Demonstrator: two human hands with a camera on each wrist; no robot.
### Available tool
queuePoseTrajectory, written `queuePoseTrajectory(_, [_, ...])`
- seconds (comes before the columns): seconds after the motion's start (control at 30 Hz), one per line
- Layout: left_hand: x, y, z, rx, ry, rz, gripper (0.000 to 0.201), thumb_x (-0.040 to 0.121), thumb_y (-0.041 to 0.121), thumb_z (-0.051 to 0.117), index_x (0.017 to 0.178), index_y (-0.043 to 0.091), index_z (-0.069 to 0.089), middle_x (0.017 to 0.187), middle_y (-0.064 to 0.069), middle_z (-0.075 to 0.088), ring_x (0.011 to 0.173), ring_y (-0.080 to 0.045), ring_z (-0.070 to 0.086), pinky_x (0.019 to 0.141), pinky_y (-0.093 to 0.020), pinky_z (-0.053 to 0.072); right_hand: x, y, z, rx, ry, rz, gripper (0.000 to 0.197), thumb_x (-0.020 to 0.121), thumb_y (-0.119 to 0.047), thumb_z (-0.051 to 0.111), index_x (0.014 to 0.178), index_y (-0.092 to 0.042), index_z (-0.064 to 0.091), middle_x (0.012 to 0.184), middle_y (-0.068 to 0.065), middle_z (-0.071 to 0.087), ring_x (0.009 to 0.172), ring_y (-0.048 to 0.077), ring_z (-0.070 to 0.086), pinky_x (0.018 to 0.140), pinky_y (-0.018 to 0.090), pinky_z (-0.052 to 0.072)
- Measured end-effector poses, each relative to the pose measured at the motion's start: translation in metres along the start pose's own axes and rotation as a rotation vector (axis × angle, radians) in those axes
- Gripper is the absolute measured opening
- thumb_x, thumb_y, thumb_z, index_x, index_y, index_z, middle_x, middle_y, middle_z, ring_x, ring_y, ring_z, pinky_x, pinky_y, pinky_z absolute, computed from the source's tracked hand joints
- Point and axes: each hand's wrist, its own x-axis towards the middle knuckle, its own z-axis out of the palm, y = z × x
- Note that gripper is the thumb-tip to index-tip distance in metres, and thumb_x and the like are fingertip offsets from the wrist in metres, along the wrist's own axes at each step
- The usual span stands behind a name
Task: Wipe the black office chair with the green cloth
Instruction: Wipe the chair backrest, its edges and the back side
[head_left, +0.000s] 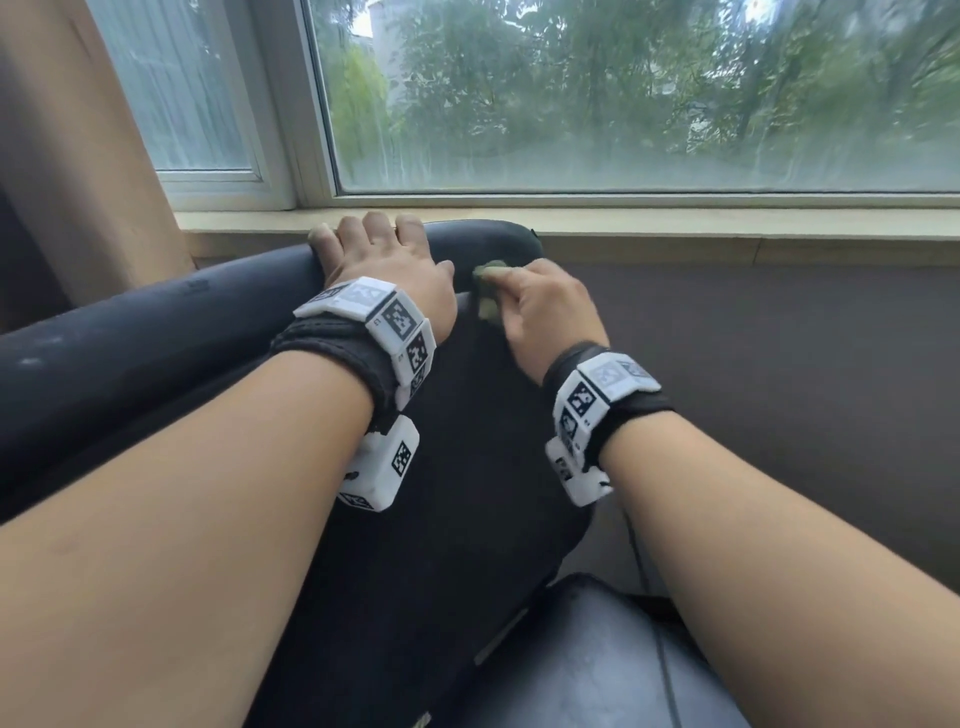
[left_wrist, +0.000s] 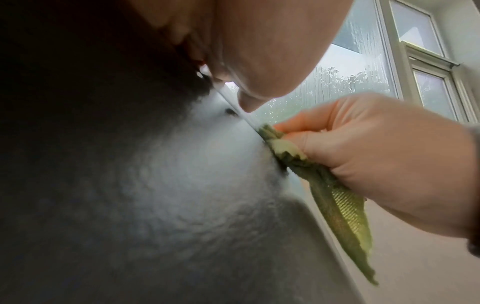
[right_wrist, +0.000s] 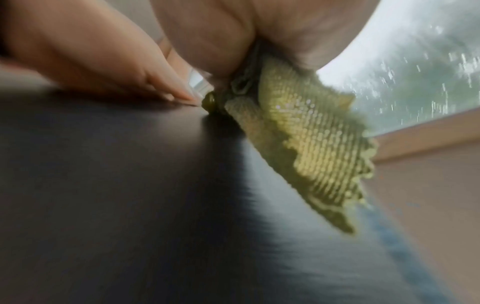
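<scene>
while the left hand (head_left: 387, 270) lies flat with straight fingers (head_left: 363, 228) over the top edge of the black padded office chair back (head_left: 467, 467), probably to keep it from turning, the right hand (head_left: 540, 312) grips the bunched green woven cloth (head_left: 488, 291) in curled fingers and presses it on the backrest near that edge, just below the pale window sill (head_left: 675, 228).
</scene>
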Motion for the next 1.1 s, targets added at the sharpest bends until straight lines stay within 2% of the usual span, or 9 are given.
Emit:
queuePoseTrajectory(0.17, [0.002, 0.001, 0.006, 0.007, 0.006, -0.003, 0.072, 0.1, 0.066, 0.035, 0.149, 0.013, 0.034, 0.145, -0.019, 0.04, 0.135, -0.04, 0.033, 0.117, -0.059, 0.015, 0.001, 0.006, 0.006, -0.069, -0.037, 0.137, 0.037, 0.101, -0.03, 0.051, 0.135, -0.032, 0.065, 0.109, 0.004, 0.058, 0.098, 0.03, 0.063, 0.091, 0.043, 0.055])
queuePoseTrajectory(0.27, [0.002, -0.002, 0.011, 0.026, 0.036, -0.007, 0.07, 0.1, 0.062, 0.038, 0.148, 0.012, 0.033, 0.144, -0.02, 0.041, 0.133, -0.04, 0.035, 0.116, -0.059, 0.017, -0.014, -0.002, 0.007, -0.125, -0.17, 0.123, 0.04, 0.102, -0.028, 0.05, 0.141, -0.03, 0.06, 0.111, 0.005, 0.053, 0.098, 0.031, 0.061, 0.088, 0.039, 0.054])
queuePoseTrajectory(0.4, [-0.006, 0.003, 0.008, 0.048, 0.053, 0.015, 0.073, 0.1, 0.063, 0.037, 0.154, 0.015, 0.026, 0.146, -0.022, 0.039, 0.133, -0.042, 0.035, 0.118, -0.058, 0.016, -0.044, -0.003, -0.011, -0.24, -0.426, 0.048, 0.033, 0.104, -0.028, 0.047, 0.13, -0.027, 0.066, 0.095, 0.003, 0.046, 0.095, 0.034, 0.061, 0.081, 0.032, 0.048])
queuePoseTrajectory(0.47, [-0.012, 0.006, 0.003, 0.061, 0.068, 0.034, 0.077, 0.1, 0.066, 0.034, 0.158, 0.018, 0.019, 0.152, -0.023, 0.035, 0.138, -0.043, 0.031, 0.119, -0.058, 0.013, -0.055, 0.001, -0.03, -0.223, -0.478, 0.07, 0.033, 0.104, -0.027, 0.048, 0.129, -0.03, 0.069, 0.1, 0.005, 0.06, 0.104, 0.035, 0.063, 0.085, 0.031, 0.047])
queuePoseTrajectory(0.57, [-0.03, 0.007, 0.0, 0.074, 0.06, 0.082, 0.088, 0.098, 0.071, 0.034, 0.164, 0.022, 0.004, 0.167, -0.024, 0.01, 0.154, -0.045, 0.008, 0.125, -0.06, 0.001, -0.072, 0.012, -0.063, -0.177, -0.415, 0.205, 0.035, 0.103, -0.024, 0.048, 0.13, -0.031, 0.069, 0.128, 0.0, 0.071, 0.12, 0.027, 0.062, 0.102, 0.031, 0.047])
queuePoseTrajectory(0.7, [-0.069, 0.004, 0.009, 0.104, -0.057, 0.163, 0.096, 0.096, 0.066, 0.045, 0.165, 0.03, -0.011, 0.166, -0.021, -0.033, 0.152, -0.046, -0.03, 0.124, -0.061, -0.013, -0.108, 0.022, -0.103, -0.157, -0.394, 0.397, 0.032, 0.102, -0.025, 0.049, 0.125, -0.032, 0.072, 0.125, -0.006, 0.072, 0.117, 0.023, 0.063, 0.096, 0.026, 0.048])
queuePoseTrajectory(0.83, [-0.107, 0.002, 0.001, 0.003, -0.177, 0.189, 0.09, 0.094, 0.052, 0.055, 0.165, 0.035, 0.002, 0.172, -0.015, -0.017, 0.157, -0.044, -0.018, 0.127, -0.058, -0.006, -0.135, 0.013, -0.146, -0.145, -0.356, 0.487, 0.031, 0.1, -0.024, 0.051, 0.121, -0.034, 0.073, 0.122, -0.011, 0.072, 0.115, 0.02, 0.063, 0.085, 0.021, 0.043])
queuePoseTrajectory(0.93, [-0.134, 0.001, -0.016, -0.095, -0.234, 0.136, 0.08, 0.092, 0.044, 0.059, 0.161, 0.038, 0.019, 0.173, -0.011, -0.003, 0.158, -0.042, -0.007, 0.128, -0.056, 0.004, -0.153, -0.005, -0.176, -0.138, -0.334, 0.506, 0.03, 0.099, -0.025, 0.053, 0.117, -0.034, 0.075, 0.116, -0.011, 0.074, 0.11, 0.018, 0.064, 0.085, 0.022, 0.045])
queuePoseTrajectory(1.1, [-0.189, -0.005, -0.032, -0.179, -0.322, 0.083, 0.058, 0.085, 0.037, 0.061, 0.141, 0.038, 0.045, 0.156, -0.005, 0.027, 0.144, -0.038, 0.023, 0.113, -0.054, 0.032, -0.189, -0.035, -0.213, -0.118, -0.285, 0.534, 0.029, 0.098, -0.027, 0.054, 0.116, -0.037, 0.075, 0.109, -0.014, 0.075, 0.104, 0.013, 0.066, 0.081, 0.022, 0.044])
